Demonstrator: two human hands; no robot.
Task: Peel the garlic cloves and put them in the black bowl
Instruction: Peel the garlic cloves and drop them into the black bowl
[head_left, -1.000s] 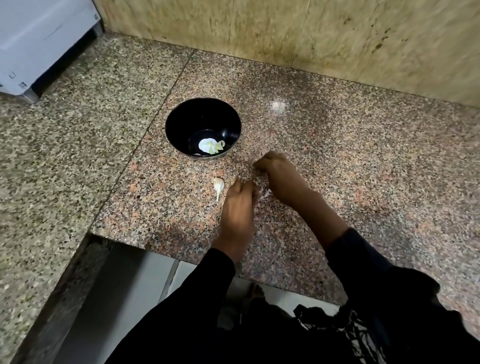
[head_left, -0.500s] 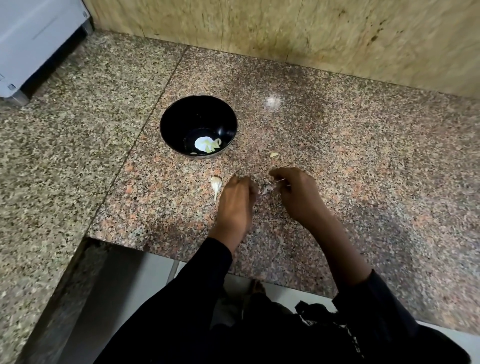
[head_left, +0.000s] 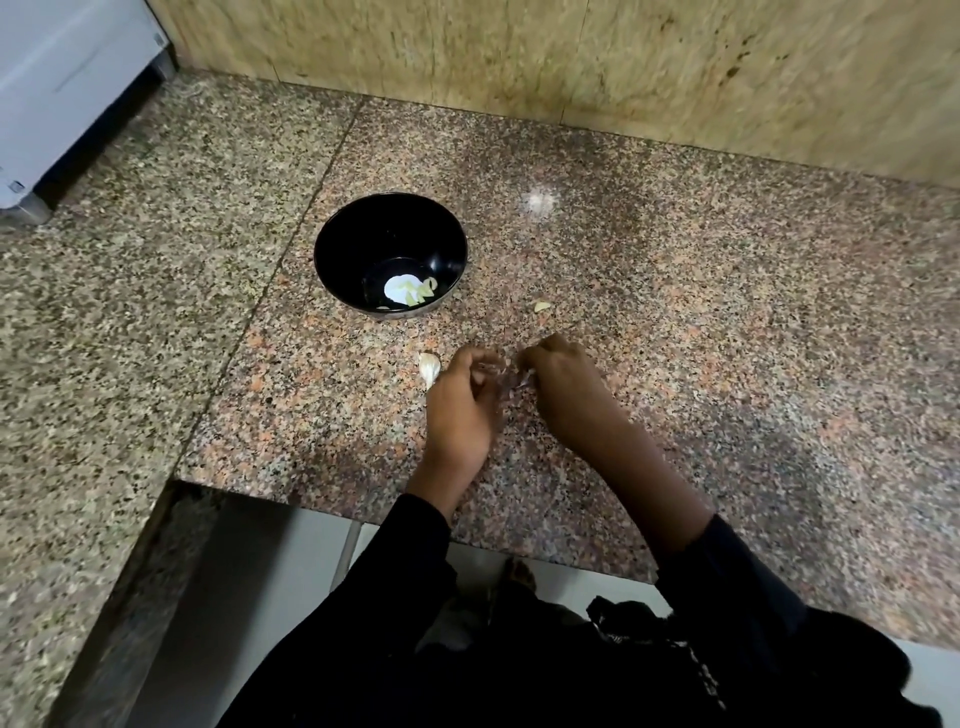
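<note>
A black bowl stands on the granite counter and holds pale peeled garlic pieces at its bottom. One unpeeled white clove lies just left of my left hand. A small yellowish peeled clove lies on the counter right of the bowl. My left hand and my right hand are close together below the bowl, fingers curled, both pinching a thin garlic piece or skin between them. What exactly they pinch is blurred.
The counter ends in a front edge just below my wrists, with floor beneath. A tiled wall runs along the back. A white appliance sits at the far left corner.
My right hand drew back from near the bowl toward my left hand, uncovering the small peeled clove on the counter. Both hands now meet on the garlic piece.
</note>
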